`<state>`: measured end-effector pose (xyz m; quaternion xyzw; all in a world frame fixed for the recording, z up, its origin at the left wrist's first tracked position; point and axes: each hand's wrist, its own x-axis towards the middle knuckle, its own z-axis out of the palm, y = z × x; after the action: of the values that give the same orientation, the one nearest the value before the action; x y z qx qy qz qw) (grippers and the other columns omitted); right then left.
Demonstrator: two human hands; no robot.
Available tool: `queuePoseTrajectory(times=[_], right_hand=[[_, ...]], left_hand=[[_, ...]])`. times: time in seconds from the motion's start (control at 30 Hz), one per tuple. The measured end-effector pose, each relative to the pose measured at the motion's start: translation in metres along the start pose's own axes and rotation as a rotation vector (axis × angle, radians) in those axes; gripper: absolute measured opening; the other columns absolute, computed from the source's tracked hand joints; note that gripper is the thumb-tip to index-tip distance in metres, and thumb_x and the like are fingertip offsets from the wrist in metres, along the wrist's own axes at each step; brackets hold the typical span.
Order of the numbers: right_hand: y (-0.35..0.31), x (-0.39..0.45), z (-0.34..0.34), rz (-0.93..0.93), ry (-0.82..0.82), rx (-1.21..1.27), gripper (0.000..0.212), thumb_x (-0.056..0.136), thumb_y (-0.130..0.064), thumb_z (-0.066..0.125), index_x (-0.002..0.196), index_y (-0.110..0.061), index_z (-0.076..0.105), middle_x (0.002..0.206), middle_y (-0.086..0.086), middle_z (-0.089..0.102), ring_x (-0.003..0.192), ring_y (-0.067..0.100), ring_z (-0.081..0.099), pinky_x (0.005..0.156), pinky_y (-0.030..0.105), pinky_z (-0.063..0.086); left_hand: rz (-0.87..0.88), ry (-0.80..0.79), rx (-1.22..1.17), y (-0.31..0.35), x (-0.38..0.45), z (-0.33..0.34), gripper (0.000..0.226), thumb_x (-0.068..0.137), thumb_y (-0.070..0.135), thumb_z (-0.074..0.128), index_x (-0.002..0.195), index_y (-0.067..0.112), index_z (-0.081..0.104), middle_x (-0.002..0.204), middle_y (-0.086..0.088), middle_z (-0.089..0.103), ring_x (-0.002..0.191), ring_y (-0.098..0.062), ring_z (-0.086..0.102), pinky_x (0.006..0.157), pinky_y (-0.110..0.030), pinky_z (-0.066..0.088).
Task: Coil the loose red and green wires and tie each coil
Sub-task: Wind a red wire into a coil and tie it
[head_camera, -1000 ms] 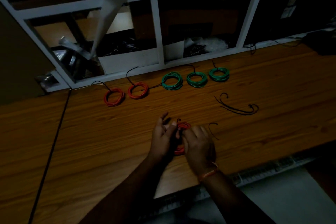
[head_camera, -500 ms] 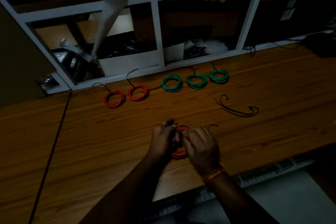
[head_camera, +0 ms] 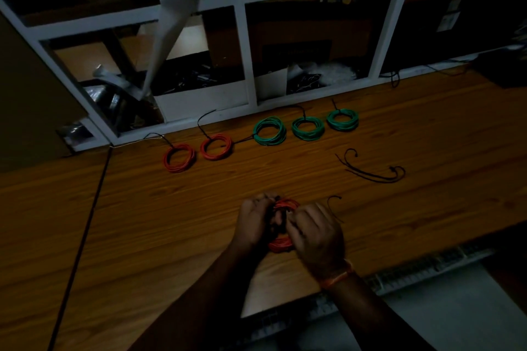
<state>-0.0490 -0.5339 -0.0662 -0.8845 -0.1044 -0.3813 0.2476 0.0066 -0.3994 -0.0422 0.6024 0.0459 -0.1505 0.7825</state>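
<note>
Hands: left hand (head_camera: pixel 256 222) and right hand (head_camera: pixel 316 234) both curl around the red coil (head_camera: pixel 281 245), pinched between them.
Tie: black string (head_camera: pixel 332 202) trails beyond the right hand.
Tip: cinch snugly, loops kept together.

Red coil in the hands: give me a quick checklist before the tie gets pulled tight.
1. Left hand grip on the red coil: ok, fingers curled round it.
2. Right hand grip on the coil: ok.
3. Black tie reaches the coil: ok, its tail sticks out past the right hand.
4. Tie looped round all turns: cannot tell, hidden by fingers.
5. Spare ties on the table: ok.
6. Finished coils set apart from the hands: ok.
</note>
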Motion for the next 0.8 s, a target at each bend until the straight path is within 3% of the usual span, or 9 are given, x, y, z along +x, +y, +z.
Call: queuePoseTrajectory(times=[0.13,0.27,0.33,0.43,0.6,0.73,0.8], right_hand=[[-0.003,0.003,-0.002,0.033,0.026,0.038,0.018,0.083,-0.004,0.079,0.074,-0.008,0.064,0.077,0.007,0.057,0.072,0.027,0.053,0.065,0.034,0.04],[-0.008,0.007,-0.008,0.216,-0.029,0.242,0.004,0.09,-0.018,0.072,0.088,-0.016,0.071,0.088,-0.004,0.061,0.085,0.017,0.057,0.069,0.03,0.048],[-0.01,0.011,-0.01,0.33,-0.064,0.373,0.007,0.093,-0.024,0.068,0.094,-0.02,0.074,0.095,-0.01,0.062,0.093,0.012,0.06,0.073,0.03,0.052],[-0.009,0.018,-0.009,0.506,-0.084,0.556,0.006,0.094,-0.02,0.07,0.097,-0.021,0.074,0.102,-0.012,0.068,0.099,0.007,0.066,0.079,0.037,0.059],[-0.011,0.022,-0.007,0.64,-0.115,0.658,0.008,0.099,-0.026,0.065,0.104,-0.03,0.068,0.093,-0.008,0.074,0.089,0.01,0.072,0.075,0.046,0.061],[-0.016,0.024,-0.008,0.673,-0.099,0.656,0.029,0.098,-0.019,0.066,0.126,-0.021,0.061,0.092,-0.007,0.074,0.089,0.007,0.072,0.077,0.031,0.06],[-0.018,0.024,-0.01,0.693,-0.098,0.64,0.027,0.097,-0.018,0.067,0.123,-0.021,0.06,0.09,-0.009,0.074,0.087,0.003,0.071,0.074,0.024,0.058]], left_hand=[[0.033,0.011,0.041,0.002,0.0,-0.001,0.022,0.102,-0.001,0.044,0.099,-0.01,0.063,0.062,-0.012,0.056,0.054,-0.018,0.055,0.049,-0.022,0.044],[0.058,-0.003,0.024,-0.001,-0.001,-0.001,0.018,0.103,0.0,0.045,0.097,-0.003,0.061,0.061,-0.011,0.054,0.055,-0.02,0.053,0.053,-0.027,0.044],[0.062,0.011,0.041,-0.004,0.001,-0.003,0.018,0.102,0.0,0.044,0.096,-0.003,0.061,0.062,-0.012,0.055,0.057,-0.022,0.054,0.057,-0.029,0.045],[0.083,0.015,0.051,-0.008,0.004,-0.005,0.014,0.1,0.006,0.052,0.093,0.0,0.063,0.061,-0.012,0.057,0.056,-0.023,0.055,0.059,-0.031,0.045],[0.088,0.022,0.014,-0.012,0.005,-0.006,0.013,0.086,0.013,0.058,0.09,0.002,0.063,0.06,-0.014,0.056,0.057,-0.022,0.052,0.061,-0.034,0.04],[0.099,0.054,0.004,-0.011,0.002,-0.004,0.01,0.086,0.01,0.057,0.087,0.001,0.061,0.06,-0.016,0.055,0.056,-0.022,0.052,0.059,-0.031,0.043],[0.105,0.066,0.026,-0.01,0.001,-0.003,0.015,0.094,0.004,0.055,0.081,0.004,0.061,0.061,-0.016,0.056,0.055,-0.022,0.053,0.057,-0.03,0.044]])
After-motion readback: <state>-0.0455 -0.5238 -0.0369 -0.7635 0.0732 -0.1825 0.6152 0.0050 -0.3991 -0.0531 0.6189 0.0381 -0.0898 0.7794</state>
